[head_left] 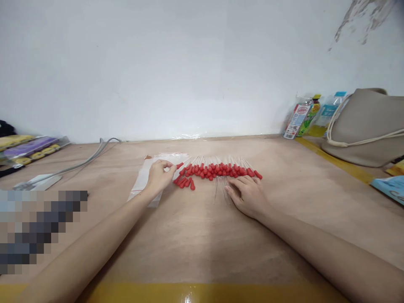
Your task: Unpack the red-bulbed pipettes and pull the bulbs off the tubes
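My left hand [161, 174] is closed in a pinch on a red rubber bulb [179, 166], at the left end of a pile of droppers. These droppers [217, 169] lie side by side, red bulbs toward me and thin clear tubes pointing at the wall. Several loose red bulbs [186, 182] rest just in front of the pile's left end. My right hand [249, 195] lies on the table with thumb and fingertips apart, at a few loose clear glass tubes [221, 191]. Whether its fingertips touch one is hard to make out.
A clear plastic bag [142, 179] lies flat under my left hand. A grey cable [91, 158] runs across the left side. Packaged items [31, 148] sit at far left. A carton [296, 121], bottles [328, 111] and a grey-beige bag [366, 126] stand at right by the wall.
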Motion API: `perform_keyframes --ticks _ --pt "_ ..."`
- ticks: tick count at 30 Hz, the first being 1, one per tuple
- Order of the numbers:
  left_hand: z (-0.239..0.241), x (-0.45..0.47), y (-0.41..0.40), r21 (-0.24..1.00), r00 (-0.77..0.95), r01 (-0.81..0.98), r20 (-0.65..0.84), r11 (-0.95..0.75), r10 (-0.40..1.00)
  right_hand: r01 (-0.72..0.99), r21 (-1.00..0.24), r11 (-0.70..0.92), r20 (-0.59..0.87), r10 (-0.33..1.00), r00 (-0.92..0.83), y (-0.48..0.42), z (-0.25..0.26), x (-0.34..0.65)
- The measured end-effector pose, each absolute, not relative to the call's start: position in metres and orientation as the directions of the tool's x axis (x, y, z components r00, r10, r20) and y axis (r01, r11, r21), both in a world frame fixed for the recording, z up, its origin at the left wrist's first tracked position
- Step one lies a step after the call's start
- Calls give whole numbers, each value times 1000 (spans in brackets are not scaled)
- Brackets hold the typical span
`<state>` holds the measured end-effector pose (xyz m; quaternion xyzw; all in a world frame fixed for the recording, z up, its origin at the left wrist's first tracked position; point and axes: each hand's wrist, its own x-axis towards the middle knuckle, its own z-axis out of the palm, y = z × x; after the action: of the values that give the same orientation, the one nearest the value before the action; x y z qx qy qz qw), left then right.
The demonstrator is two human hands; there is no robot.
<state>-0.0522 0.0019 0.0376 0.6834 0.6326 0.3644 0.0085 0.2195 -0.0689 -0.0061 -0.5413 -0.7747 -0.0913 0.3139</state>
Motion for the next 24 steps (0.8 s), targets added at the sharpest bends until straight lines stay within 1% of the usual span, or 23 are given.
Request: perform_keyframes --ticks 3,6,9,11,14,16,19,24 --pt "37 -57 -13 515 -60 810 548 -280 834 881 -233 411 640 747 -179 -68 -6 220" --pt "33 -53 -34 474 81 750 626 -461 776 840 -237 488 718 671 -187 -67 -6 221" --pt "26 -42 -54 404 280 667 643 -626 713 776 -171 607 756 586 -291 -68 -4 220" --pt "21 -35 -64 380 369 610 641 -695 674 735 -104 671 740 546 -394 -70 -3 220" --pt "17 -28 -71 356 440 557 640 -750 630 690 -16 724 684 511 -520 -71 -2 218" --pt "16 -27 -72 344 469 538 636 -769 613 673 13 739 657 501 -563 -70 -3 218" --pt "17 -28 -73 344 486 523 631 -780 605 654 17 756 641 494 -587 -69 -4 217" --pt "17 -30 -73 342 511 505 621 -793 594 610 -10 793 642 473 -603 -67 -5 218"
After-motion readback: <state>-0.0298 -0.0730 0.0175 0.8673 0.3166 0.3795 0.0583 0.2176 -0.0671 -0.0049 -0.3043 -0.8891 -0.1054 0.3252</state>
